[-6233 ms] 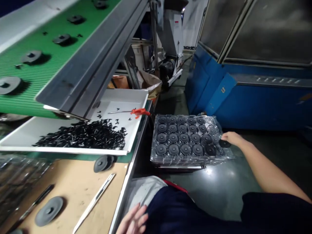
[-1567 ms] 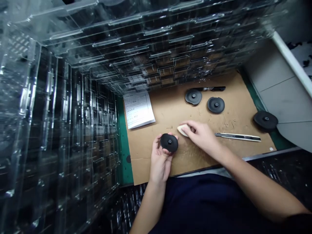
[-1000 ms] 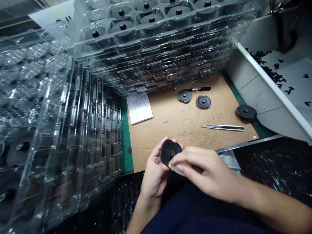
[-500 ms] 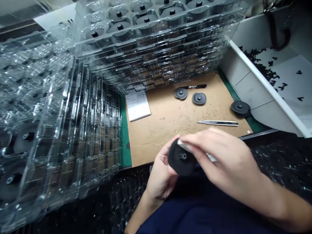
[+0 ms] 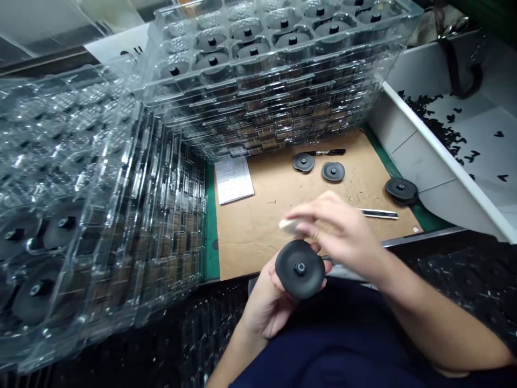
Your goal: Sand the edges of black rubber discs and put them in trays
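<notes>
The black round disc (image 5: 299,269), its small central stud facing up, lies in your left hand (image 5: 264,312), just past the table's near edge. Your left fingers (image 5: 271,280) curl up around its underside, cradling it. Your right hand (image 5: 343,231) hovers just beyond, its fingers (image 5: 323,213) pinched on a small, blurred pale pad (image 5: 287,225), close to the disc but apart from it.

Past your hands, a cardboard sheet (image 5: 250,237) covers the table. On it lie two more discs (image 5: 304,161) (image 5: 333,171), a marker pen (image 5: 329,152), a paper form (image 5: 233,180) and a craft knife (image 5: 379,214), partly behind your right hand. Another disc (image 5: 401,189) sits at the sheet's right edge. Stacked clear plastic trays (image 5: 258,102) (image 5: 72,161) rise ahead and to your left; to the right, a white tray (image 5: 440,161) holds small black pieces (image 5: 440,124).
</notes>
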A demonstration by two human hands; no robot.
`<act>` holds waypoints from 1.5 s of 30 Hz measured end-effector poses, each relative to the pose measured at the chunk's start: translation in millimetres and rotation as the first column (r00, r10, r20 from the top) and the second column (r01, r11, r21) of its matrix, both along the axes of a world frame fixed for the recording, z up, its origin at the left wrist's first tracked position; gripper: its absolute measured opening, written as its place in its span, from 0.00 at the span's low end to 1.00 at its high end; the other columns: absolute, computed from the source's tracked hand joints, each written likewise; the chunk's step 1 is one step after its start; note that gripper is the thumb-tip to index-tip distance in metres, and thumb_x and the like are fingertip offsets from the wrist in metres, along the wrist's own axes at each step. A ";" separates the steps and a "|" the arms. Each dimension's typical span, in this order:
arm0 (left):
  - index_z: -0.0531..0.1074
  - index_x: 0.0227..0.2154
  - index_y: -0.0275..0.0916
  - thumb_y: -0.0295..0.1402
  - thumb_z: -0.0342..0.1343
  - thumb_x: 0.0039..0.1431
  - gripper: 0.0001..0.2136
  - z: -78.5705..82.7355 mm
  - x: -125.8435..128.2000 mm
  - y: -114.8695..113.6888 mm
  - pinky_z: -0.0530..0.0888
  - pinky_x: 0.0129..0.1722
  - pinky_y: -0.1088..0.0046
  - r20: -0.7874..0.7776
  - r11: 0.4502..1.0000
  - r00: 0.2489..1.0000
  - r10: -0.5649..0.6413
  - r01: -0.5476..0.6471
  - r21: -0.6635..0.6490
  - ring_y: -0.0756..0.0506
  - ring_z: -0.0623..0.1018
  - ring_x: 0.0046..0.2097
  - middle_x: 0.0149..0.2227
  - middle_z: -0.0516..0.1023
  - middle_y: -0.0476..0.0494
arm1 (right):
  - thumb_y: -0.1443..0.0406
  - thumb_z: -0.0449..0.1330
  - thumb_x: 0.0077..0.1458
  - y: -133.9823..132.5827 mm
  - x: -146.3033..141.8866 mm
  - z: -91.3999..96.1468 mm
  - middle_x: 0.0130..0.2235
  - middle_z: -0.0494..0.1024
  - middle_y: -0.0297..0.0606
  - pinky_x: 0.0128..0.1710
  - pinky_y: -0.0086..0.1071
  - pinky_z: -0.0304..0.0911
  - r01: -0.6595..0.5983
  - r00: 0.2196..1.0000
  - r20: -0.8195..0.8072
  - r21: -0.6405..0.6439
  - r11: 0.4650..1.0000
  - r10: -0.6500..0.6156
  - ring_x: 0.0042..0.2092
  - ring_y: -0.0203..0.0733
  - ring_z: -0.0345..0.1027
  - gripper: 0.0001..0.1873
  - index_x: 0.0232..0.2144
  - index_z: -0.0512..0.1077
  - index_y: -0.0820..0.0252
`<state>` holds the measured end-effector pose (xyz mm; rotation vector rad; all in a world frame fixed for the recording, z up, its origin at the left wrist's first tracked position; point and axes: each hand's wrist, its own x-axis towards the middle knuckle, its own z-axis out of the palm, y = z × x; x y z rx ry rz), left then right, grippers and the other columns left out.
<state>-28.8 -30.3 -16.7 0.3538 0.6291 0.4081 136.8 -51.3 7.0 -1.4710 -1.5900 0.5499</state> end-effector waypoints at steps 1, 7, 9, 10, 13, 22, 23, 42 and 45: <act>0.69 0.50 0.43 0.35 0.67 0.44 0.27 0.4 -1.9 0.4 0.77 0.42 0.66 0.042 1.000 0.999 -0.009 0.010 -0.025 0.38 0.78 0.45 0.51 0.74 0.39 | 0.67 0.54 0.59 2.8 7.6 -12.1 0.38 0.77 0.32 0.39 0.32 0.61 0.086 0.996 -0.026 -0.110 0.990 -0.089 0.38 0.36 0.67 0.11 0.43 0.72 0.54; 0.68 0.51 0.46 0.40 0.67 0.41 0.31 -1.2 -9.6 4.0 0.75 0.45 0.66 0.161 0.997 0.987 0.016 -0.003 -0.078 0.36 0.75 0.50 0.55 0.70 0.40 | 0.64 0.52 0.57 -6.3 16.7 -97.7 0.41 0.71 0.40 0.41 0.38 0.65 0.219 0.972 0.012 -0.388 0.895 -0.233 0.40 0.41 0.68 0.12 0.41 0.71 0.60; 0.66 0.53 0.46 0.42 0.67 0.40 0.34 -5.8 -11.1 4.7 0.75 0.45 0.65 0.150 0.995 0.988 0.030 -0.015 -0.097 0.35 0.74 0.51 0.56 0.69 0.38 | 0.63 0.54 0.55 -16.8 6.4 -111.2 0.46 0.68 0.43 0.48 0.41 0.63 0.220 0.974 0.038 -0.385 0.896 -0.222 0.48 0.45 0.65 0.12 0.41 0.72 0.60; 0.65 0.54 0.46 0.44 0.66 0.39 0.35 -8.5 -11.8 5.1 0.74 0.46 0.64 0.144 0.994 0.989 0.038 -0.022 -0.111 0.35 0.74 0.51 0.56 0.69 0.37 | 0.63 0.55 0.54 -21.6 1.3 -114.2 0.48 0.66 0.44 0.49 0.41 0.63 0.215 0.976 0.049 -0.388 0.896 -0.213 0.50 0.46 0.64 0.14 0.43 0.71 0.60; 0.67 0.53 0.44 0.45 0.65 0.41 0.32 -16.1 -13.9 6.6 0.72 0.49 0.63 0.140 0.987 0.987 0.081 -0.059 -0.151 0.35 0.73 0.53 0.56 0.69 0.38 | 0.64 0.56 0.52 -30.2 -8.3 -116.5 0.50 0.63 0.47 0.46 0.41 0.65 0.248 0.969 0.099 -0.402 0.881 -0.227 0.50 0.48 0.64 0.19 0.48 0.68 0.60; 0.69 0.50 0.43 0.43 0.62 0.47 0.26 -18.7 -10.6 12.0 0.70 0.52 0.63 0.175 0.983 0.970 0.167 -0.149 -0.111 0.37 0.72 0.54 0.54 0.71 0.41 | 0.61 0.52 0.59 -16.6 11.3 -73.4 0.35 0.74 0.37 0.32 0.33 0.64 0.293 0.955 0.093 -0.423 0.858 -0.280 0.31 0.39 0.67 0.14 0.46 0.69 0.57; 0.69 0.50 0.43 0.43 0.63 0.46 0.27 -18.5 -9.8 11.9 0.70 0.52 0.62 0.155 0.982 0.971 0.180 -0.167 -0.090 0.36 0.72 0.54 0.55 0.71 0.41 | 0.61 0.52 0.60 -13.4 7.3 -57.2 0.37 0.75 0.37 0.31 0.32 0.63 0.297 0.954 0.074 -0.391 0.871 -0.292 0.32 0.38 0.67 0.14 0.47 0.68 0.55; 0.73 0.46 0.45 0.36 0.71 0.31 0.32 -6.7 -19.8 20.3 0.73 0.49 0.67 0.079 0.943 0.957 0.279 -0.289 0.167 0.41 0.77 0.47 0.47 0.77 0.45 | 0.73 0.54 0.57 -14.6 -44.7 7.8 0.33 0.74 0.37 0.36 0.31 0.61 -0.161 0.982 0.094 -0.038 0.986 0.164 0.34 0.36 0.65 0.12 0.43 0.69 0.63; 0.75 0.44 0.41 0.38 0.71 0.28 0.33 -4.1 -17.7 17.7 0.74 0.46 0.72 -0.009 0.947 0.953 0.302 -0.299 0.114 0.42 0.78 0.45 0.43 0.79 0.44 | 0.74 0.53 0.57 -11.1 -35.7 13.3 0.33 0.73 0.39 0.35 0.33 0.59 -0.030 0.973 0.230 -0.012 0.999 0.032 0.33 0.37 0.62 0.12 0.43 0.70 0.64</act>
